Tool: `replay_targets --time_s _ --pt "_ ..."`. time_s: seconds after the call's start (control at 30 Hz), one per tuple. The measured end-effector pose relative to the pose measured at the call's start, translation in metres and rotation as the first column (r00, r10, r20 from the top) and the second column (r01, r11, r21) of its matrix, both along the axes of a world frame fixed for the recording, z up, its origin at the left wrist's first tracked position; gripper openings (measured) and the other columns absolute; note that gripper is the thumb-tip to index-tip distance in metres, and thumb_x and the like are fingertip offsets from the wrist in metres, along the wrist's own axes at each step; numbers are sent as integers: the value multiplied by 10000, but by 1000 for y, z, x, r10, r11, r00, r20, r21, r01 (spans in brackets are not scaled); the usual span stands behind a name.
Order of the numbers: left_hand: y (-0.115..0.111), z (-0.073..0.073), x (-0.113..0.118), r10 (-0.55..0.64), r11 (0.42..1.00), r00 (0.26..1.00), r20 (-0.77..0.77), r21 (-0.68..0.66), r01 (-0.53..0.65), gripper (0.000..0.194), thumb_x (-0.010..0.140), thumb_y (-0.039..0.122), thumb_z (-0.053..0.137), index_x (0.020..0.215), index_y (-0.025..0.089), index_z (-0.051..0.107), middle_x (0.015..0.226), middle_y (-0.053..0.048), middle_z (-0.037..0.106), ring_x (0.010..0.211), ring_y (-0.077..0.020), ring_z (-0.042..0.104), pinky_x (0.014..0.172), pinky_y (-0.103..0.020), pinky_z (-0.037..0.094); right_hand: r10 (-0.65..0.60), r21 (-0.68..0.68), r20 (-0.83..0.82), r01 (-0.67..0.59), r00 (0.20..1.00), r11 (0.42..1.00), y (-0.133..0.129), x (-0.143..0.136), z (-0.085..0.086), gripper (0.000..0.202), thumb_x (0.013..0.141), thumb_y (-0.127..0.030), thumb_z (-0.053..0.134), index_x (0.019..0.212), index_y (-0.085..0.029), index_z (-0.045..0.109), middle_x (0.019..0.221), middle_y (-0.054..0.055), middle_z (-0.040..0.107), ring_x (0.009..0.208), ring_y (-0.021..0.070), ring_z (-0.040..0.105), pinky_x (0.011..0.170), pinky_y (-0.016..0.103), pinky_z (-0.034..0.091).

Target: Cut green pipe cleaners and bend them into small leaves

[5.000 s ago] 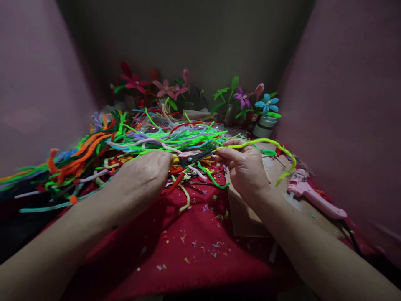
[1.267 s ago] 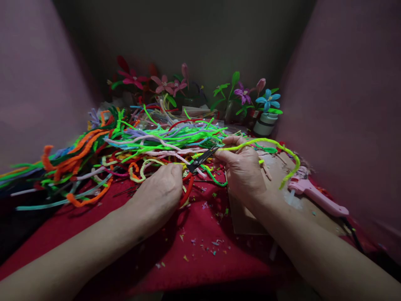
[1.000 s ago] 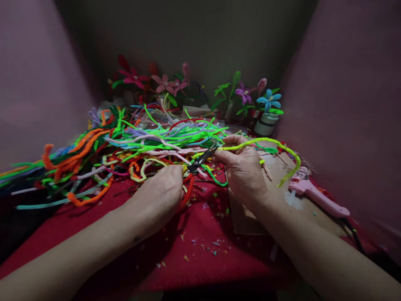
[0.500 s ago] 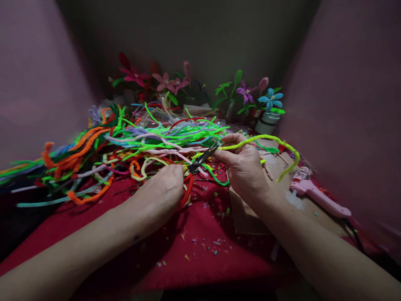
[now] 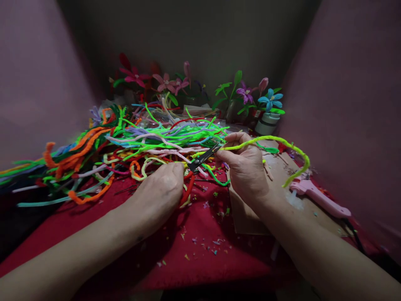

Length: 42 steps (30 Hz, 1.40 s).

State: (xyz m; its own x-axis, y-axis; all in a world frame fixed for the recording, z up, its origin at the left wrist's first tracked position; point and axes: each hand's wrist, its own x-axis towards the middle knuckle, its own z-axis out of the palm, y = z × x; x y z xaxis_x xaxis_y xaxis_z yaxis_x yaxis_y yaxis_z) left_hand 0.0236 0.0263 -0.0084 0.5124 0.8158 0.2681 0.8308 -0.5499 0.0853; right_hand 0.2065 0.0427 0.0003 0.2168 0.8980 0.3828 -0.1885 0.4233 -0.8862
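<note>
Your right hand pinched a yellow chenille stem between thumb and fingers near one end; your left hand was wrapped round a red-handled tool, black tips aimed at the pinch. Couldn't tell if scissors or pliers, or whether the tips bit the stem.

Chenille pile lay beyond both hands; cardboard sat under your right hand. Stem arched rightward from the pinch, free end hanging near the pink glue gun.

My read: stem was very light, fuzzy, low slip, soft outside, probably bendy wire inside. Likelier to kink than snap, so holding close to the near end made sense; the long tail could sway. Tool looked rigid, heavier, best held by its handles.
</note>
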Motion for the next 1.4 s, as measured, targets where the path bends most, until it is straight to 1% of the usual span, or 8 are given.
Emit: replay_targets --time_s 0.47,0.77,0.93,1.03,1.13,1.23,1.3,1.4 --pt "4 -4 2 30 995 1000 -4 -100 -30 187 843 140 299 855 157 486 837 -96 565 769 -210 533 689 -322 428 19 8 57 -20 998 1000 -2 0 -1 322 637 -42 571 887 -217 468 554 -105 517 472 76 506 473 204 382" --pt "1 -6 -1 37 998 998 42 -61 -35 109 835 156 359 871 182 459 715 -43 572 606 -169 547 554 -271 380 -39 20 39 39 998 999 -3 0 5 305 632 -38 573 863 -219 490 567 -97 504 474 77 489 503 222 409" --pt "6 6 0 191 976 966 177 -141 -168 201 778 176 409 965 148 475 736 -52 599 669 -200 583 595 -290 411 -13 17 -2 13 1000 1000 -3 1 6 301 633 -54 594 861 -221 491 596 -88 516 507 82 510 535 230 434" --pt "11 14 -1 159 958 870 467 -286 -22 198 779 235 441 946 144 494 798 -49 611 688 -175 579 604 -279 434 34 18 -22 -34 999 999 -4 1 5 303 645 -71 604 876 -226 483 621 -82 540 532 86 530 548 234 443" --pt "11 22 2 234 917 616 752 -382 117 205 737 286 554 883 153 501 764 -7 585 598 -109 528 510 -217 402 122 13 -7 -122 993 992 -6 0 6 312 654 -79 615 887 -227 470 621 -83 552 535 88 538 538 233 436" --pt "6 29 4 321 895 362 875 -405 185 276 645 240 679 829 161 490 707 36 551 550 -62 486 474 -175 369 240 -13 18 -240 971 971 -9 -2 7 315 646 -81 639 874 -222 475 608 -85 562 507 87 534 509 232 424" --pt "3 34 4 355 862 296 887 -433 265 291 617 217 713 804 160 498 679 47 547 509 -44 461 450 -165 352 332 -42 30 -331 943 943 -11 -4 6 311 640 -80 656 866 -213 488 598 -82 576 485 86 527 502 236 423" --pt "0 36 4 403 794 292 867 -490 359 283 610 190 720 817 158 530 695 35 582 516 -55 499 457 -172 384 462 -92 52 -457 885 885 -13 -6 3 304 642 -98 687 871 -196 513 578 -73 591 471 89 527 501 241 423"
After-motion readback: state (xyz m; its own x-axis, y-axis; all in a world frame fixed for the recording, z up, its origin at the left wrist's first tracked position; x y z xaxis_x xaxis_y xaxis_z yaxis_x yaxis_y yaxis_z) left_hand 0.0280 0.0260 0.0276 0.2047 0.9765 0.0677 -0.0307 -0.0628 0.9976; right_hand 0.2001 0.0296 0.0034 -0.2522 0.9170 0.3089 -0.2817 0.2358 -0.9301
